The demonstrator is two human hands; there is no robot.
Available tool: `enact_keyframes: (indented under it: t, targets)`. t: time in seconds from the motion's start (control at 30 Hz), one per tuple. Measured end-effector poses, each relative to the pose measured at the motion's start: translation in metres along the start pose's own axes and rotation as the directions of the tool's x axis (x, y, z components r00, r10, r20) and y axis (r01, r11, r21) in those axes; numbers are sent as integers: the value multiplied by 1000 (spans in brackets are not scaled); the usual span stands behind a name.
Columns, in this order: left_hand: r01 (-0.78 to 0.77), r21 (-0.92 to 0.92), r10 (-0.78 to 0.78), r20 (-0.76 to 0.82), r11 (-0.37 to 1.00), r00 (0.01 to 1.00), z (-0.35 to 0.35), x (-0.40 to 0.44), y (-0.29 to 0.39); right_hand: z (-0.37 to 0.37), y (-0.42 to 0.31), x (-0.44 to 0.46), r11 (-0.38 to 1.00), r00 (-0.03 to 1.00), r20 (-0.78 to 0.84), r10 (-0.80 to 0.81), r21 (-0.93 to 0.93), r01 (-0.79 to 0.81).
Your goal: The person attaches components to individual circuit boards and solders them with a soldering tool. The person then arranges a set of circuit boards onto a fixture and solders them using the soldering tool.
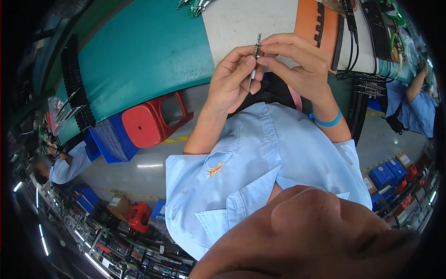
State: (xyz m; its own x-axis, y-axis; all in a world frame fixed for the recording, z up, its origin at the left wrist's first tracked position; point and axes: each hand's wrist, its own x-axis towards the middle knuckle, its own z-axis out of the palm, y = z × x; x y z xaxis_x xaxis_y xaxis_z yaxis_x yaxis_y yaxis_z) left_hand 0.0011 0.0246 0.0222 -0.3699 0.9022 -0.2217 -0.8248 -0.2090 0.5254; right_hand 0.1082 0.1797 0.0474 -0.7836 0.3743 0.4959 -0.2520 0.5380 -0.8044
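Observation:
A small, narrow circuit board (253, 74) is held nearly edge-on in front of my chest, above the near edge of the bench. My left hand (228, 80) is closed on it, thumb on the near face and the other fingers curled behind. From the other side, my right hand (302, 65) pinches at its upper part, where a small copper-red part (261, 53) shows between thumb and fingertips. A blue band (328, 122) circles my right wrist. The fingers hide much of the board.
Ahead lies a bench with a green mat (148, 51), a white area (251, 18) and an orange strip (309, 21). Green boards (195, 7) lie at its far edge; black cables (354, 44) hang at right. A red stool (144, 125) stands left. Co-workers sit at both sides.

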Motion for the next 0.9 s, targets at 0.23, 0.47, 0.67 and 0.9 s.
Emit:
enact_keyframes:
  t: [0.23, 0.47, 0.67, 0.9]
  targets:
    - [-55, 8, 55, -49, 998, 997, 2, -1, 1, 3, 8, 1, 971, 980, -7, -201, -136, 198]
    - [-39, -24, 39, -23, 999, 999, 4, -2, 3, 4, 8, 2, 973, 977, -24, -212, -103, 208]
    - [-19, -42, 19, -5, 999, 1000, 5, -3, 4, 5, 6, 6, 977, 977, -77, -200, -83, 194]
    - [-17, -25, 17, 6, 1000, 1000, 2, -2, 2, -1, 6, 5, 981, 982, -17, -186, -61, 184]
